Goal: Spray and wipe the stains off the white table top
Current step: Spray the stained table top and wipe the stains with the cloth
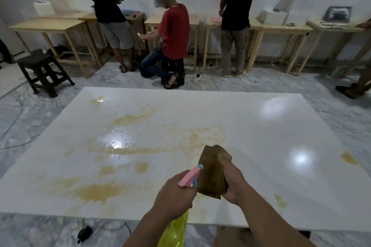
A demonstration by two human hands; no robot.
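**Bottle and cloth raised over stained table top, stains not wiped yet**

Nearest the camera, the left hand [176, 196] grips the neck of a spray bottle [181, 210]: translucent yellow body, pink trigger head with a blue nozzle tip. It is held above the near edge of the white table top [261, 126], nozzle pointing away over the surface. Just right of the bottle, the right hand [232, 182] clamps a folded brown cloth [212, 174], thumb on top, cloth held up off the table. The hands are close together, cloth nearly touching the nozzle.

The table top carries yellowish-brown stains [96, 192]: a big patch left of the bottle near the front edge, smears and droplets across the middle, a spot at the far left edge, small patches toward the right edge. Wet beads glint mid-table.

Beyond the table: a dark stool [43, 70] on the marble floor at far left, a power strip [197, 78] with cables, then a row of wooden benches [50, 26] along the wall with three people standing or crouching at them.

Risks, judged: the cloth sits so close to the nozzle that spray could hit the cloth rather than the stains. The cloth looks soiled already, so wiping may smear stains wider. Far stains need a long reach across a wet, slick surface.
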